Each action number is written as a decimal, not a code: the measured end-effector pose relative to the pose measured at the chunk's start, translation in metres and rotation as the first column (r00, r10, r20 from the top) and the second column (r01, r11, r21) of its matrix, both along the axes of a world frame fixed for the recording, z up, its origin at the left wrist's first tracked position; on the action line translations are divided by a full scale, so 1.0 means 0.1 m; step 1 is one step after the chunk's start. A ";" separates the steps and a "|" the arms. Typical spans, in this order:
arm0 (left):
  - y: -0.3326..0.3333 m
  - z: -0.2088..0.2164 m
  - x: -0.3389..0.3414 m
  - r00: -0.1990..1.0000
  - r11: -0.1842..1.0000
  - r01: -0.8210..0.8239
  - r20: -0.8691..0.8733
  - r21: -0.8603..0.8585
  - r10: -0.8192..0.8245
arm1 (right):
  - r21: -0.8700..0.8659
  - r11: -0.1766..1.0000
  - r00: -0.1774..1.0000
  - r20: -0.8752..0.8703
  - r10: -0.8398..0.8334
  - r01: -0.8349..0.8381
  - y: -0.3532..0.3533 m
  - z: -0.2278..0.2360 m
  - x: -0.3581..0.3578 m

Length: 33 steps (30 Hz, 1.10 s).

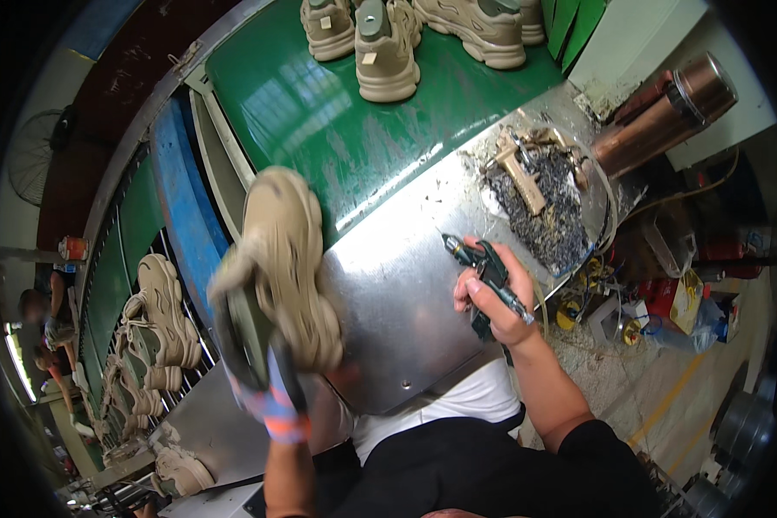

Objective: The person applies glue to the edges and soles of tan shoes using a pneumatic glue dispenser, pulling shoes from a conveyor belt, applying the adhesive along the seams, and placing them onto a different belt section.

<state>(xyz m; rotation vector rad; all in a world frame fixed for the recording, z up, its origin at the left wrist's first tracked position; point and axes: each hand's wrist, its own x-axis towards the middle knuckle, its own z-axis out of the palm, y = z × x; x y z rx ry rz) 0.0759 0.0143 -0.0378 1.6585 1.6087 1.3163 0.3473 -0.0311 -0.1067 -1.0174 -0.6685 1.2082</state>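
A tan, chunky-soled sneaker is held over the left side of the metal worktop, toe pointing away, olive lining showing on its left. My left hand, in a multicoloured glove with dark finger parts, is closed on it near the collar; motion smears both. Bare and bent at the fingers, my right hand grips a small dark green hand tool with a pointed tip and a metal fitting at its rear. The tip points up and left over the worktop, apart from the sneaker.
More tan sneakers stand on the green belt ahead; others sit on a rack at left. A dark, crusty pile bears a tan gun-shaped tool. Beyond it are a hose and copper-coloured flask. People work far left.
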 end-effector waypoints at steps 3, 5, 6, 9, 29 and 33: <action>1.38 0.03 0.42 0.942 0.982 0.148 0.285 0.120 -0.177 | -0.008 1.000 1.000 0.002 0.011 -0.011 0.04 0.04 0.00; 2.25 -0.35 0.51 0.986 0.998 0.063 0.152 0.029 -0.067 | -0.024 1.000 1.000 -0.013 0.009 -0.009 0.07 0.07 -0.06; 2.61 -0.31 0.72 0.987 0.932 0.076 -0.163 0.354 -0.019 | -0.031 1.000 0.999 -0.035 0.000 -0.001 0.07 0.09 -0.09; 3.71 -0.47 1.06 0.978 0.875 0.051 -0.202 0.482 0.054 | -0.041 0.997 0.998 -0.009 -0.064 0.063 0.09 0.07 -0.13; 3.84 -0.95 -4.50 0.433 0.733 -0.522 -0.876 -0.436 -0.213 | 0.007 0.992 0.991 0.043 -0.126 0.126 0.11 -0.03 -0.04; 3.26 0.18 -4.27 0.479 0.784 -0.438 -0.852 -0.441 -0.211 | 0.001 0.998 0.996 0.054 -0.069 0.069 0.17 -0.01 -0.09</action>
